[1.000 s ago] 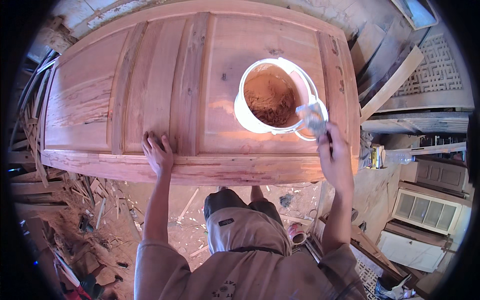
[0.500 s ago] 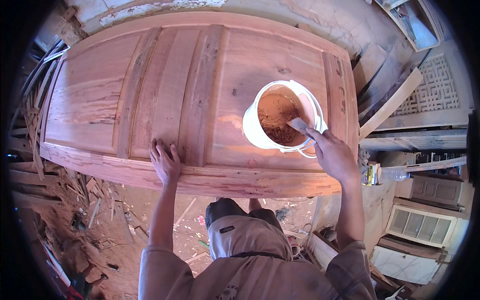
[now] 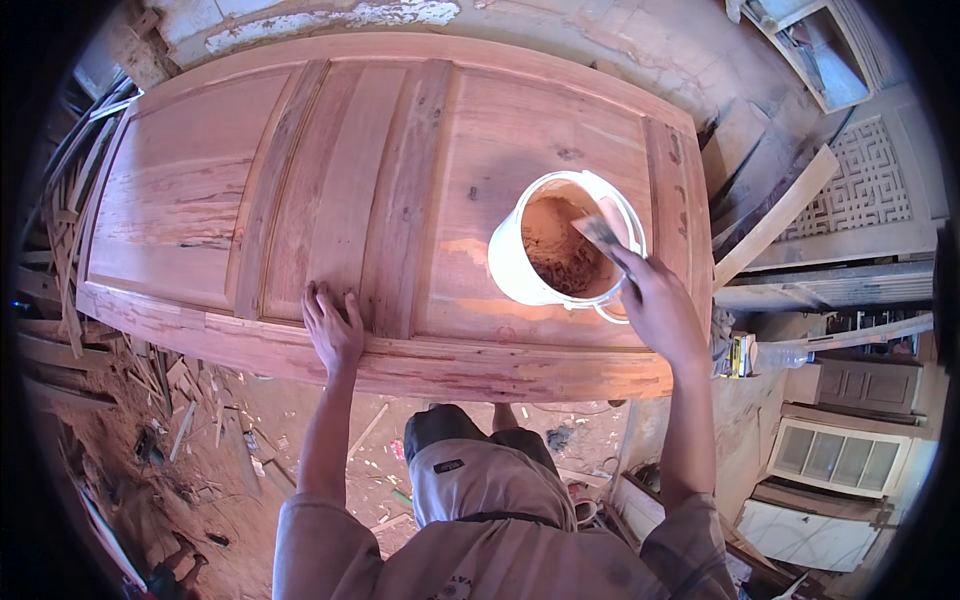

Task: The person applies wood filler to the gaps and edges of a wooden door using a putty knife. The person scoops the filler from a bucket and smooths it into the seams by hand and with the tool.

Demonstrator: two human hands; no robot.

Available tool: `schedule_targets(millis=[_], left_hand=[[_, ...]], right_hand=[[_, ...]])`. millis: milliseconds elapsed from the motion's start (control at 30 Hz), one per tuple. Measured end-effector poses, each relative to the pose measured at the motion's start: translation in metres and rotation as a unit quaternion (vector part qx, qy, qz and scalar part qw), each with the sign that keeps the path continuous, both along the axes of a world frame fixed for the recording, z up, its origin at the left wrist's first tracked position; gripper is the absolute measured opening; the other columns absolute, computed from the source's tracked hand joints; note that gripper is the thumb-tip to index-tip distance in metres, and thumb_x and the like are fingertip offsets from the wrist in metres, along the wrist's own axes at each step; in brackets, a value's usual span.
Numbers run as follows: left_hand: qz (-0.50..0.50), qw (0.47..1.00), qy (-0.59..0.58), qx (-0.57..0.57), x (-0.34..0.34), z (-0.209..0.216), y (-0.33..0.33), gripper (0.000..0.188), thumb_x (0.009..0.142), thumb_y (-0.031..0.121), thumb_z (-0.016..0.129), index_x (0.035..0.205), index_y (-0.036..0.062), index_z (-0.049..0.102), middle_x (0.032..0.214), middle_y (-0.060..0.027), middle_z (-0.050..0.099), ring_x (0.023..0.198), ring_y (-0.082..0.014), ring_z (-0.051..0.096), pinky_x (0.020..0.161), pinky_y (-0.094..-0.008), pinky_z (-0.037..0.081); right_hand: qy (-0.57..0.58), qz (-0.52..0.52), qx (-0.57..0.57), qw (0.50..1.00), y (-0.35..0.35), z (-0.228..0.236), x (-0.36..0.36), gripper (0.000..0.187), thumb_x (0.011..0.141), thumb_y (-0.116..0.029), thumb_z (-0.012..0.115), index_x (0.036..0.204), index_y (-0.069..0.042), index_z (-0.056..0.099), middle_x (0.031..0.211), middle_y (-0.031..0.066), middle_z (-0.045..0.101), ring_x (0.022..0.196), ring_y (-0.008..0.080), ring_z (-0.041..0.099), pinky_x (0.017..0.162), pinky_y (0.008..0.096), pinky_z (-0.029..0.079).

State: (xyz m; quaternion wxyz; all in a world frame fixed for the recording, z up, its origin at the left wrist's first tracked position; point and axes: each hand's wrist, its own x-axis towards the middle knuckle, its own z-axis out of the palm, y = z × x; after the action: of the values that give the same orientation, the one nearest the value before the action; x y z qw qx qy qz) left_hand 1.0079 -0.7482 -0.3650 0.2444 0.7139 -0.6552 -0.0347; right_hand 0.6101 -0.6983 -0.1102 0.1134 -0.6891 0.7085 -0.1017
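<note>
A large reddish wooden panelled door [image 3: 335, 190] lies flat in front of me. On its right part stands a white plastic bucket [image 3: 512, 262] holding orange-brown filler [image 3: 550, 238], dry and crumbly in places. My right hand [image 3: 662, 312] is closed round the handle of a putty knife [image 3: 598, 233], whose flat blade is over the bucket's mouth near the right rim. The handle is mostly hidden in my fingers. Resting on the door's near edge, my left hand [image 3: 336, 328] has its fingers apart and holds nothing. Orange smears mark the wood around the bucket.
Wood scraps and shavings [image 3: 240, 440] litter the floor at the left. A long plank [image 3: 780, 215] leans beyond the door's right end, by a lattice panel [image 3: 855, 185]. A small paned window frame [image 3: 838, 455] is at the right. A rough wall [image 3: 560, 45] runs behind.
The putty knife's blade has lifted slightly from the filler toward the bucket's rim, tilting in my right hand. The bucket is turned a little. My left hand stays on the door's edge.
</note>
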Motion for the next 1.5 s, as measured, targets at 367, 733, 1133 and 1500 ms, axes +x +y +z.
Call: schedule_targets(millis=[367, 733, 1133, 1500], left_hand=[[0.004, 1.0, 0.005, 0.022, 0.002, -0.001, 0.0, 0.052, 0.095, 0.036, 0.054, 0.129, -0.0031, 0.049, 0.138, -0.0263, 0.044, 0.131, -0.0429, 0.039, 0.109, -0.0513, 0.034], [0.0, 1.0, 0.005, 0.015, 0.001, -0.001, 0.0, 0.051, 0.095, 0.037, 0.054, 0.128, -0.0028, 0.048, 0.138, -0.0268, 0.043, 0.131, -0.0436, 0.039, 0.109, -0.0518, 0.033], [-0.001, 1.0, 0.006, 0.022, 0.001, -0.002, 0.001, 0.052, 0.095, 0.036, 0.055, 0.128, -0.0034, 0.048, 0.139, -0.0269, 0.043, 0.131, -0.0436, 0.039, 0.108, -0.0519, 0.033], [-0.001, 1.0, 0.01, 0.021, 0.001, 0.0, 0.0, 0.052, 0.095, 0.036, 0.055, 0.128, -0.0033, 0.048, 0.139, -0.026, 0.043, 0.131, -0.0433, 0.039, 0.109, -0.0518, 0.033]], right_hand=[[0.058, -0.028, 0.148, 0.987, -0.096, -0.053, 0.017, 0.037, 0.083, -0.012, 0.063, 0.118, 0.001, 0.065, 0.111, 0.0247, 0.064, 0.112, 0.0362, 0.058, 0.101, 0.0413, 0.045], [0.09, -0.041, 0.173, 0.98, -0.099, -0.056, 0.019, 0.037, 0.085, -0.019, 0.062, 0.119, -0.004, 0.066, 0.113, 0.0198, 0.067, 0.117, 0.0359, 0.057, 0.101, 0.0425, 0.045], [0.028, -0.015, 0.193, 0.981, -0.084, -0.017, -0.005, 0.032, 0.082, -0.014, 0.06, 0.111, -0.005, 0.069, 0.104, 0.0215, 0.068, 0.105, 0.0355, 0.063, 0.095, 0.0426, 0.048], [0.017, 0.036, 0.256, 0.966, -0.099, -0.021, 0.007, 0.037, 0.085, -0.014, 0.06, 0.121, -0.004, 0.064, 0.114, 0.0215, 0.067, 0.108, 0.0328, 0.064, 0.098, 0.04, 0.048]])
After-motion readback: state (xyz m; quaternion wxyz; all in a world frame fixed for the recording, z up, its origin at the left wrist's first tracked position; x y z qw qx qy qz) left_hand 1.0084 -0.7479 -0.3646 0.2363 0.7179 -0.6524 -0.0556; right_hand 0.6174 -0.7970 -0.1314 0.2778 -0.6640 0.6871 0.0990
